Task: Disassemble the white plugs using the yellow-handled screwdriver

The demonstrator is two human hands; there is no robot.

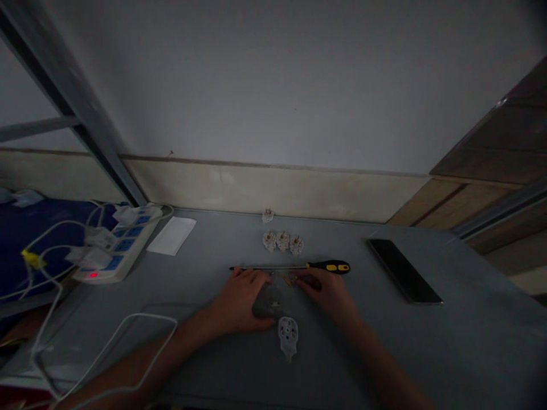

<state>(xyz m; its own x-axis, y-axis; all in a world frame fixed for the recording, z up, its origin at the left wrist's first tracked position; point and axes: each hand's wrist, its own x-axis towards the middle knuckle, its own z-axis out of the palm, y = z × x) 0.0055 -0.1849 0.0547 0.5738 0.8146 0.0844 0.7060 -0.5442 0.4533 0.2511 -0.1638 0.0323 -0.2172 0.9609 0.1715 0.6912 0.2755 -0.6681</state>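
My left hand rests on the grey tabletop, thumb and fingers apart in a curve around a dark, shadowed patch. A small pale piece lies in that patch, too dim to name. My right hand has its thumb and fingertips closed at small brass metal pieces; their exact shape is unclear. Between the forearms lies a translucent white plug housing, its holed inner side facing up. Just beyond both hands a screwdriver with a black and yellow handle lies crosswise, its shaft pointing left.
Three plug pieces with metal pins form a row behind the screwdriver, with a single one near the wall. A dark phone lies right. At left are a white paper, a lit power strip and a looping white cable.
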